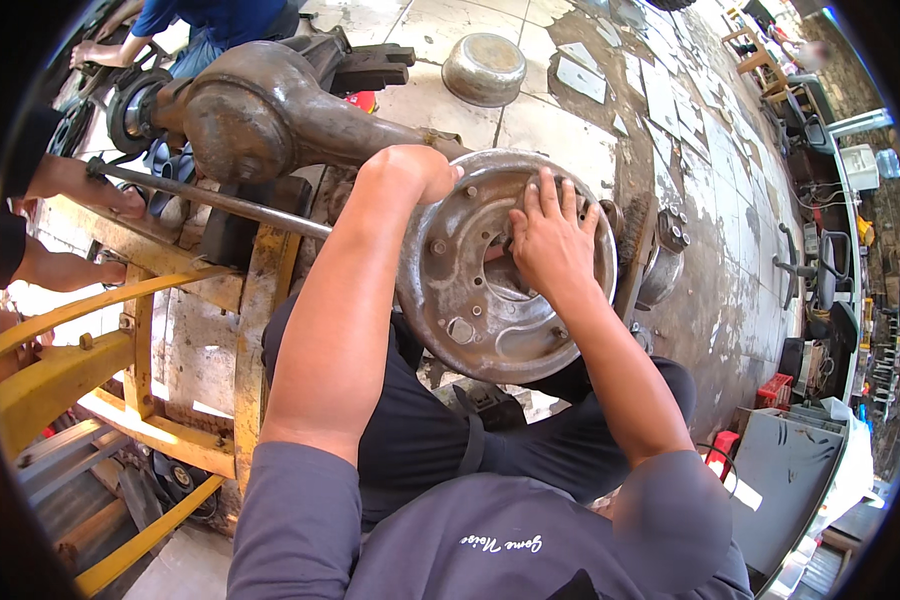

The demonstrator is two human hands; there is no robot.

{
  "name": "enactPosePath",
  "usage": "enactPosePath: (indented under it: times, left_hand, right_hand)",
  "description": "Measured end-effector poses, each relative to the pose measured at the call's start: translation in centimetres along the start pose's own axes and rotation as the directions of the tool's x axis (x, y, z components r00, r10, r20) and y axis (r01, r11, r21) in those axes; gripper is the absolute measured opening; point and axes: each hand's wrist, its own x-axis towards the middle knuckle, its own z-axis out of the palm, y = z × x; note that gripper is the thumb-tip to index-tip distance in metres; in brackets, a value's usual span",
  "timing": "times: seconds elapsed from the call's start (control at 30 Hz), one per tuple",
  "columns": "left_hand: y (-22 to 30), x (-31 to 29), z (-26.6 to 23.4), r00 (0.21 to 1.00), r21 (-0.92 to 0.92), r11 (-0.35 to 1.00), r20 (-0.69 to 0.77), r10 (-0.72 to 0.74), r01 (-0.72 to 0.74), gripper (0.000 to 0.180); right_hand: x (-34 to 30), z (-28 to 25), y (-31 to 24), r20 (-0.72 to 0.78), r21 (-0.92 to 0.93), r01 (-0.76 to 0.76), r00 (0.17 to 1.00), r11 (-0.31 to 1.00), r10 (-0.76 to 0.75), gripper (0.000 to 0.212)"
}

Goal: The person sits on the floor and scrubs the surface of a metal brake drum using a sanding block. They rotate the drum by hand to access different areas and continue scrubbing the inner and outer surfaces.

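A round, rusty brake backing plate [440, 290] with several holes stands tilted in front of me, above my lap. Its upper left rim is in the grip of my left hand [420, 174], whose fingers are bent and partly hidden at the edge. On the plate's face, right of the large centre hole, my right hand [554, 238] lies flat with its fingers stretched toward the top rim. Just beyond the plate, the tube of a rusty axle housing [245, 115] ends close to my left hand.
A yellow metal frame [255, 345] stands at my left, with a steel bar [240, 210] above it. A metal basin [484, 70] rests on the tiled floor ahead. People are at the upper left, one in a blue shirt [215, 20]. A grey cabinet [785, 480] stands at right.
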Motion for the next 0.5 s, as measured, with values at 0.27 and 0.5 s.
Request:
enactPosePath:
  times: [0.27, 0.5]
  left_hand:
    - [-0.1, 0.3, 0.2, 1.000, 0.007, 1.000, -0.005, 0.016, -0.016, 0.070]
    - [0.0, -0.2, -0.2, 1.000, -0.014, 1.000, 0.001, -0.004, 0.004, 0.070]
  right_hand:
    - [0.2, 0.9, -0.4, -0.049, 0.015, -0.026, 0.998, 1.000, 0.027, 0.057]
    - [0.7, 0.2, -0.3, -0.021, 0.024, -0.023, 1.000, 0.999, 0.023, 0.057]
